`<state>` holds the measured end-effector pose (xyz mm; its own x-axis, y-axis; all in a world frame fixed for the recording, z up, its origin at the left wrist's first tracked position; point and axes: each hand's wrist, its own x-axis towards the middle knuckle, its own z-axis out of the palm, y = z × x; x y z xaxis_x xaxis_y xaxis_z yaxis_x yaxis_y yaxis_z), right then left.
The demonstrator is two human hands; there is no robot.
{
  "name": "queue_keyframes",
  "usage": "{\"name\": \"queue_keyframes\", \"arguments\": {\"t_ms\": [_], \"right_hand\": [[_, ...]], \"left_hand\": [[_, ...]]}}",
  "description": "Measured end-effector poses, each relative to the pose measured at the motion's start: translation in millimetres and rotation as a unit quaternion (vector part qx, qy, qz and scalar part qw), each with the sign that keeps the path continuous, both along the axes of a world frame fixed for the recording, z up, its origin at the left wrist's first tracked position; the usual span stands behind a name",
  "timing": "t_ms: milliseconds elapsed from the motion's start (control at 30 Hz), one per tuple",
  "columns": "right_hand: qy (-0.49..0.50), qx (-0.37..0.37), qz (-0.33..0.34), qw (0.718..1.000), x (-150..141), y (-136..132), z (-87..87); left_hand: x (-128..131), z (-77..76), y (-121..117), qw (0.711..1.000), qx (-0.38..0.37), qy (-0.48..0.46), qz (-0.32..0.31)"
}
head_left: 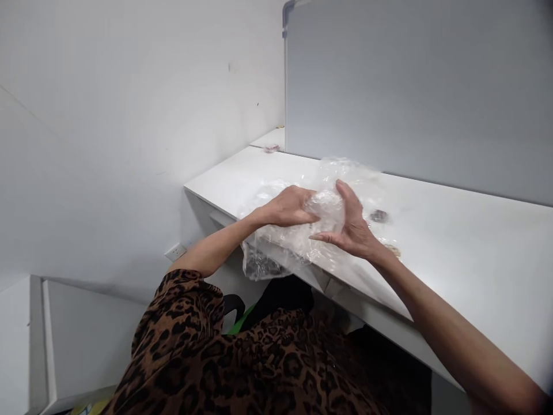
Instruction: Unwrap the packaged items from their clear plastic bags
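A crumpled mass of clear plastic film [327, 208] is bunched between my two hands above the white table. My left hand [292, 206] grips the bunch from its left side, some fingers hidden by the plastic. From the right, my right hand [355, 226] cups the same bunch, thumb and fingers curved around it. Loose film spreads behind the hands and hangs over the table's front edge. Whether it is a bag or a sheet, I cannot tell.
On the white table [466, 253], a small dark wrapped item [379, 216] and a yellowish one [393, 251] lie right of the plastic. A small reddish packet [271, 148] is at the back left. A grey panel [415, 86] stands along the back; a wall socket [175, 252] is at left.
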<state>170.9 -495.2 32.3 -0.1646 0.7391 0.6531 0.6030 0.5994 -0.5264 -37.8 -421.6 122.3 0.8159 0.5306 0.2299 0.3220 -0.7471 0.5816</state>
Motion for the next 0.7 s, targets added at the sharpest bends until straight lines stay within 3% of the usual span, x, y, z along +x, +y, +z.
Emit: {"name": "queue_keyframes", "arguments": {"t_ms": [100,233,367,500,567,633,700], "right_hand": [[0.147,-0.088,0.076,0.982,-2.5,-13.6,1.2],[0.294,-0.148,0.125,0.936,-1.7,-28.5,15.2],[0.329,-0.182,0.118,0.919,7.1,-32.5,28.7],[0.348,-0.17,0.082,0.918,22.1,-40.1,36.7],[0.367,-0.148,0.048,0.917,28.3,-45.2,40.6],[0.392,-0.132,0.01,0.91,31.3,-49.1,44.6],[0.421,-0.122,-0.023,0.898,30.5,-50.2,47.8]], "left_hand": [[21.9,-2.9,-16.4,0.978,-0.127,-0.14,-0.084],[50.6,-18.0,-19.1,0.949,-0.157,-0.264,-0.073],[72.1,-24.8,-23.7,0.956,-0.086,-0.276,-0.051],[75.0,-12.0,-21.2,0.956,0.062,-0.286,-0.012],[70.9,-6.4,-12.8,0.952,0.09,-0.292,-0.008],[65.8,-8.0,-3.2,0.964,0.028,-0.261,-0.029],[61.8,-18.2,1.7,0.964,-0.115,-0.228,-0.068]]}}
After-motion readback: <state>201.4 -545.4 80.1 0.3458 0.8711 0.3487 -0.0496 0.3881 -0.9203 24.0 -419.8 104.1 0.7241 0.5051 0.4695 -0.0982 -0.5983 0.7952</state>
